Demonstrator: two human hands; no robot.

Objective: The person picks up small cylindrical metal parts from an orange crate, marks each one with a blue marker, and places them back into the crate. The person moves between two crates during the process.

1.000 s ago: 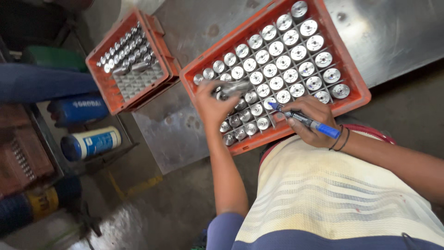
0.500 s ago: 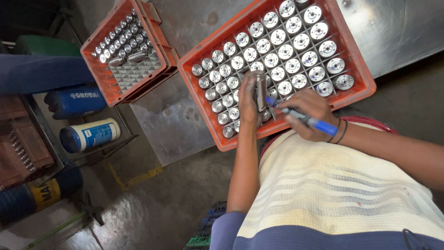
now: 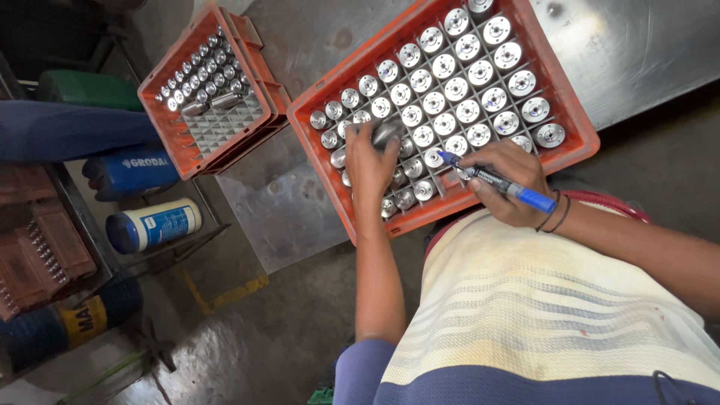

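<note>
orange plastic crate (image 3: 577, 127), matt and scuffed, gridded inside. shiny turned-metal cylinders (image 3: 457, 90) in the cells, smooth and bright on top. one such metal cylinder (image 3: 386, 133) gripped in the left hand (image 3: 369, 161). glossy blue plastic marker (image 3: 495, 180) pinched in the right hand (image 3: 504, 182). dull sheet-metal tabletop (image 3: 637, 52), stained and scratched. second orange plastic crate (image 3: 196, 154), same matt finish. rough concrete floor (image 3: 247, 330). soft striped cloth shirt (image 3: 540, 307), slightly soiled.

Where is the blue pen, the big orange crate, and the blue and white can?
blue pen (image 3: 495, 180), head view, on its barrel.
big orange crate (image 3: 576, 120), head view, on its right rim.
blue and white can (image 3: 154, 225), head view, on its side.
</note>
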